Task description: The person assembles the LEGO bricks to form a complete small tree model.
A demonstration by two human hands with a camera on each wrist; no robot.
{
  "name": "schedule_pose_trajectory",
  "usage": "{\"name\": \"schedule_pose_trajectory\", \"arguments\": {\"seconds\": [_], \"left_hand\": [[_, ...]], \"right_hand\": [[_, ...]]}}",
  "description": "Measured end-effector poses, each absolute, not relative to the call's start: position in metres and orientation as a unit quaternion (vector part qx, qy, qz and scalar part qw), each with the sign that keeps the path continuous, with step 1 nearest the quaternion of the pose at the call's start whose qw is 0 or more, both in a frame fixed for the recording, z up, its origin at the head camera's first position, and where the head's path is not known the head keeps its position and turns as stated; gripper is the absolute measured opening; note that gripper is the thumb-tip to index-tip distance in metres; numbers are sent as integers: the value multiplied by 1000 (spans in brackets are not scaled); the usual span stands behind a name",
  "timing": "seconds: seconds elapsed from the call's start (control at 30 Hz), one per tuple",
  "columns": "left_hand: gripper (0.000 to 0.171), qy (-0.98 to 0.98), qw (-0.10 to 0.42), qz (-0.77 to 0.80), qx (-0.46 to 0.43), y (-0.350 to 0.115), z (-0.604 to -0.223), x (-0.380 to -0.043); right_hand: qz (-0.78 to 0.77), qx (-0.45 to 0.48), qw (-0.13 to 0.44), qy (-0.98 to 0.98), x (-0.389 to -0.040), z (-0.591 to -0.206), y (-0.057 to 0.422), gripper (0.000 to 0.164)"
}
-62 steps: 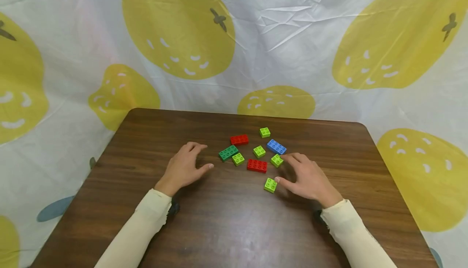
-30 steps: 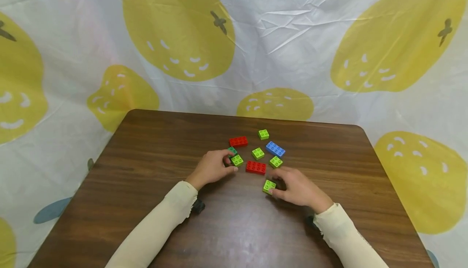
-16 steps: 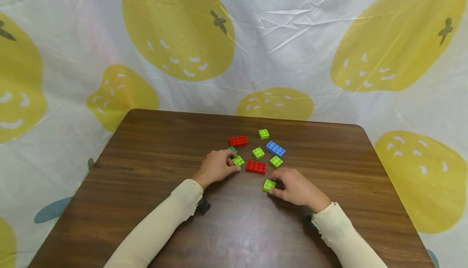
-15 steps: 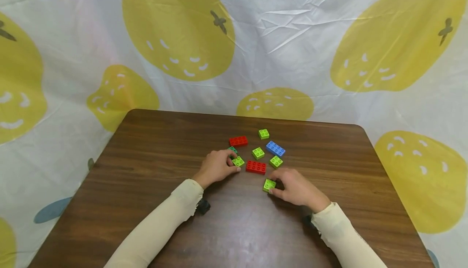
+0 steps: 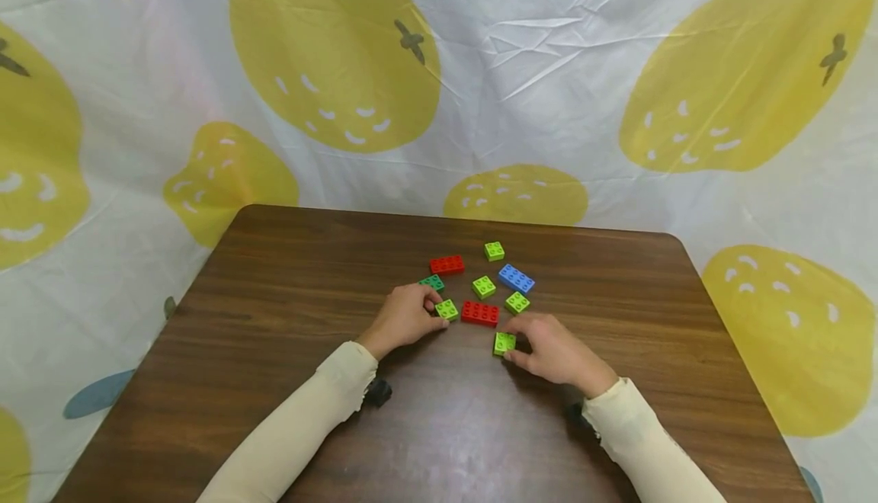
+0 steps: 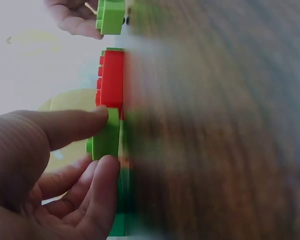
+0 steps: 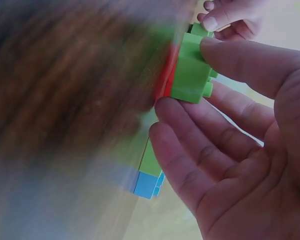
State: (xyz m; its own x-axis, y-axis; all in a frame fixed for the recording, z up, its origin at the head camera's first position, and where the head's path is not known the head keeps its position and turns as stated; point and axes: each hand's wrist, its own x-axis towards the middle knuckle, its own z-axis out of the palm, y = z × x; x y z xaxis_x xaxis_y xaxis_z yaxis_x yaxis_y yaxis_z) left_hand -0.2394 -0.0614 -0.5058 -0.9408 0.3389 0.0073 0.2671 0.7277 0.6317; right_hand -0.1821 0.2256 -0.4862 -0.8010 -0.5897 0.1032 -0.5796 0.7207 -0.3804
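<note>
My left hand (image 5: 406,318) pinches a lime green four-stud brick (image 5: 447,310) between thumb and fingers. The left wrist view shows the thumb on one side of this brick (image 6: 106,134) and the fingertips on the other. My right hand (image 5: 557,352) holds a second lime green brick (image 5: 504,344), nearer the front; in the right wrist view, the thumb lies on one end of it (image 7: 189,67) and fingertips meet the opposite end. A red eight-stud brick (image 5: 480,313) lies between the two hands. Just beyond my left fingers is a dark green brick (image 5: 432,283), partly hidden.
Farther back on the brown table (image 5: 309,251) lie another red brick (image 5: 447,264), a blue brick (image 5: 516,278) and lime green bricks (image 5: 483,287), one of them near the far edge (image 5: 495,251). A lemon-patterned cloth (image 5: 514,91) hangs behind the table.
My left hand has come rightward to a lime green brick, which now sits slightly nearer, apart from the dark green one. My right hand has moved in and closed on the front lime green brick.
</note>
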Motion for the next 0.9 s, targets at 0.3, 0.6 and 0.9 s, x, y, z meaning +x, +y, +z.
{"name": "schedule_pose_trajectory", "arguments": {"seconds": [0.3,0.6,0.9], "left_hand": [[33,899,108,377,195,-65,-507,-228],[32,877,157,404,209,-59,-504,-211],[36,866,175,411,226,-47,-507,-200]], "right_hand": [[-231,-309,-3,922,-181,-486,220,35],[-272,-320,-14,908,-180,-481,211,38],[-289,-341,-20,894,-178,-482,203,37]]}}
